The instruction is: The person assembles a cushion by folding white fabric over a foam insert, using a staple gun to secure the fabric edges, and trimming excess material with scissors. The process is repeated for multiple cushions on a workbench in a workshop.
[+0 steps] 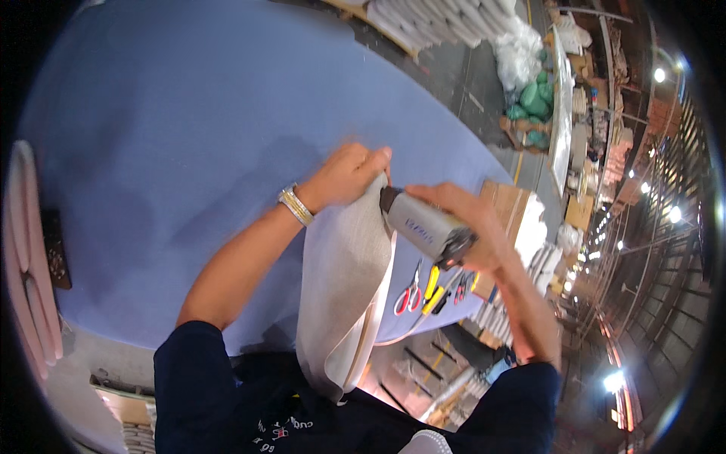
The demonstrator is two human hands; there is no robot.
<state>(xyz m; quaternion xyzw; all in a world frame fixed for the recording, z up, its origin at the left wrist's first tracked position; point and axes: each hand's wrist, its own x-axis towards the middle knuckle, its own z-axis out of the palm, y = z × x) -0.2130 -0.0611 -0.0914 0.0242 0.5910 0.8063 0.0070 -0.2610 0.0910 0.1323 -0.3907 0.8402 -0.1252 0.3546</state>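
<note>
Panel (344, 253) lies near to far, left hand (348, 174) pinching its far end; right hand (484, 227), fingers wrapped round the tool (420, 223), holds it just right of there (contact unclear).

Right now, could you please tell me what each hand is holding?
Left hand: closed on the beige piece's upper end.
Right hand: closed around the gray handheld tool.

Left hand (352, 172): blurred, some fingers hidden
Right hand (473, 219): blurred, some fingers hidden
Tool (425, 225): tip unclear
Table (189, 106): far edge cut off
</note>
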